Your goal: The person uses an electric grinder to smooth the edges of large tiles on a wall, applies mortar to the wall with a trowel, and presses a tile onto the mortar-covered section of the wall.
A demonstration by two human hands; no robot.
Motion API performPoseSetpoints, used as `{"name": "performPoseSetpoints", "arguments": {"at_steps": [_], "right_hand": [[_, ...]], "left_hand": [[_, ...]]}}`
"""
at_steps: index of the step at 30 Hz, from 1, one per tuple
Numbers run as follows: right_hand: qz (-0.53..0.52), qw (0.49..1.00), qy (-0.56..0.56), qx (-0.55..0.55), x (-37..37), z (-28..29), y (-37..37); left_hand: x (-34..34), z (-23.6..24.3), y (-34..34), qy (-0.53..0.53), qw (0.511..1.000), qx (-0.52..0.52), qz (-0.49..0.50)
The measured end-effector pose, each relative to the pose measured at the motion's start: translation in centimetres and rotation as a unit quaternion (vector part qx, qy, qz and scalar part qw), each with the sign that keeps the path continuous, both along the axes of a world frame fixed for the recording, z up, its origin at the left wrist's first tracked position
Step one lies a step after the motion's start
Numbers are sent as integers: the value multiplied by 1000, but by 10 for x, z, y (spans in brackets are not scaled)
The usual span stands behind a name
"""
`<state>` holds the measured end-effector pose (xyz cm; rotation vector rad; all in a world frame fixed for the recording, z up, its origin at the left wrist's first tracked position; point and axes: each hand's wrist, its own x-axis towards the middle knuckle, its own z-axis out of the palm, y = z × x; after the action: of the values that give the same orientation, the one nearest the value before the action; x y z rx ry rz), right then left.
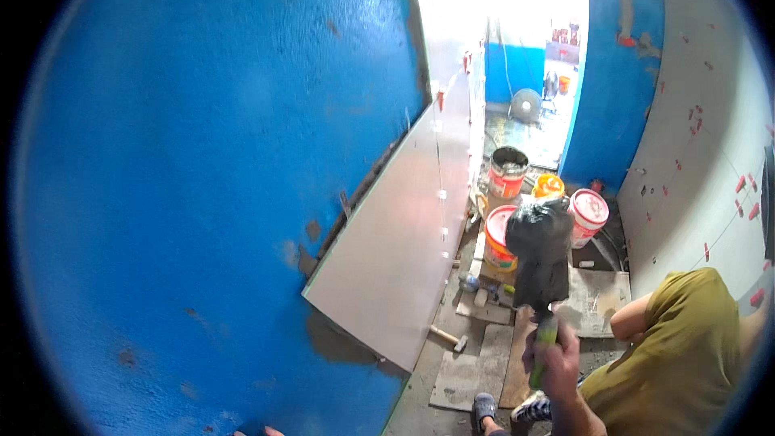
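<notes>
My right hand (557, 355) is closed around the green handle of a trowel (546, 335). The trowel's blade points away from me, with a thick lump of wet dark grey mortar (542, 230) at its far end. At the lower edge, only a few fingertips of my left hand (270, 432) show. They are spread apart in front of the blue wall (202, 194), and the rest of that hand is out of the picture. Just ahead on the left wall, a large pale tile (395, 250) sits at a slant in this view, mortar along its edges.
A person in olive clothing (686, 339) is close on the right. Beyond the trowel stand a mortar-smeared bucket (507, 182), an orange bucket (549, 186) and lidded pails (589, 208). A hammer (449, 339) and boards (478, 371) lie on the floor. Red clips dot the tiled right wall (686, 137).
</notes>
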<state>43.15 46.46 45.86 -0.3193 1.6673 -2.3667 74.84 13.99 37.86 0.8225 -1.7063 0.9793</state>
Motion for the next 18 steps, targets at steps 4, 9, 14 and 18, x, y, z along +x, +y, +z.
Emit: {"name": "performPoseSetpoints", "arguments": {"at_steps": [4, 9, 14, 18], "right_hand": [[-104, 985, 137, -19, -54, 60, -20], [-199, 955, 211, -60, -112, 110, -82], [-266, 940, 191, -91, -206, 111, -199], [-244, 891, 324, 207, -291, 89, -289]], "left_hand": [[-3, 8, 7, -1, 1000, -15, 18], [1, 5, 7, 1, 999, -16, 37], [1, 7, 6, -4, 999, -24, 46], [-17, -13, 2, -2, 999, -14, 43]]}}
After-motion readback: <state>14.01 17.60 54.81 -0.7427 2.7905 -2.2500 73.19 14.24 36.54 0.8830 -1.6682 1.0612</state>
